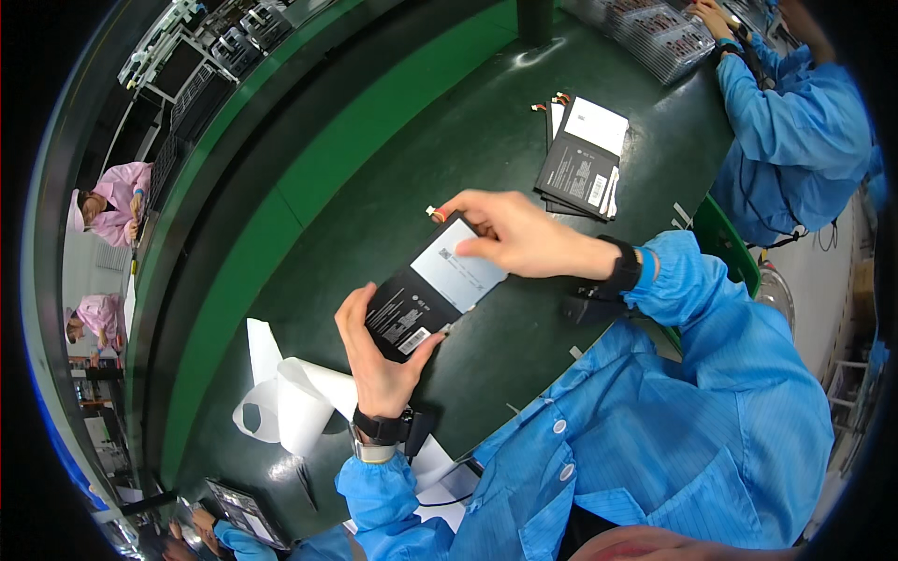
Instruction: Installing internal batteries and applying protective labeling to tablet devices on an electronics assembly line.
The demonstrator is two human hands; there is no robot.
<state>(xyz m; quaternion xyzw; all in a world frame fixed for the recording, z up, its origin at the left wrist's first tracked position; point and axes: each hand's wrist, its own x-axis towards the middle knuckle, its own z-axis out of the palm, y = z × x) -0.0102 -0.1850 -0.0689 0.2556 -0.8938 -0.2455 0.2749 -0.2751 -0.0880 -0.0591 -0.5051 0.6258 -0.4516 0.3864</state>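
Between both hands, above the green tabletop (327,252), I hold a flat black battery pack (409,309) with a pale label half and a small connector on red wires at its far corner. My left hand (381,360) grips its near end, thumb on one edge and fingers on the other. My right hand (524,234) pinches the far end, with the thumb on the pale label. Farther right lies a stack of similar battery packs (571,164), their wire connectors sticking out at the back.
Left of my left wrist sits a loosely unrolled white paper roll (304,407), with tweezers (306,483) close by. At the far right a co-worker in a blue smock (795,131) works beside stacked clear trays (655,37). A dark framed device (245,512) lies at the lower left.
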